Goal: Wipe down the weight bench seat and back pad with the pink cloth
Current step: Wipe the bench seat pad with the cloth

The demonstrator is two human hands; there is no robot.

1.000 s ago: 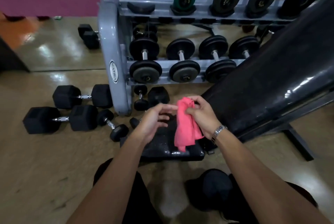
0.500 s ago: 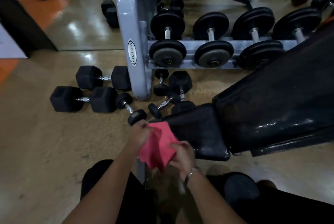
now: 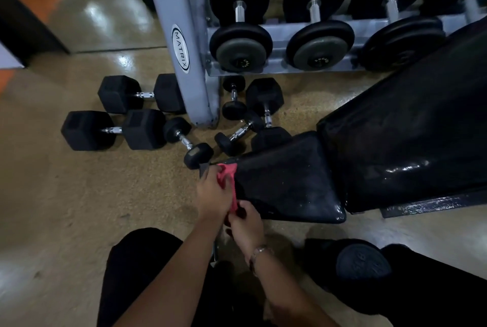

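Observation:
The black bench seat [image 3: 287,181] lies at centre, with the inclined black back pad [image 3: 411,136] rising to its right. The pink cloth [image 3: 228,176] is bunched at the seat's near left edge. My left hand [image 3: 213,194] grips the upper part of the cloth against that edge. My right hand [image 3: 246,223] pinches the cloth's lower end just below. Most of the cloth is hidden between my hands.
A grey dumbbell rack [image 3: 184,44] with round dumbbells [image 3: 241,44] stands behind the bench. Several hex dumbbells [image 3: 116,128] and small ones [image 3: 188,142] lie on the floor left of the seat. My knees and a black shoe [image 3: 363,263] are below.
The view has tilted down and moved closer. Both hands have carried the cloth from above the seat down to its near left edge and bunched it tighter.

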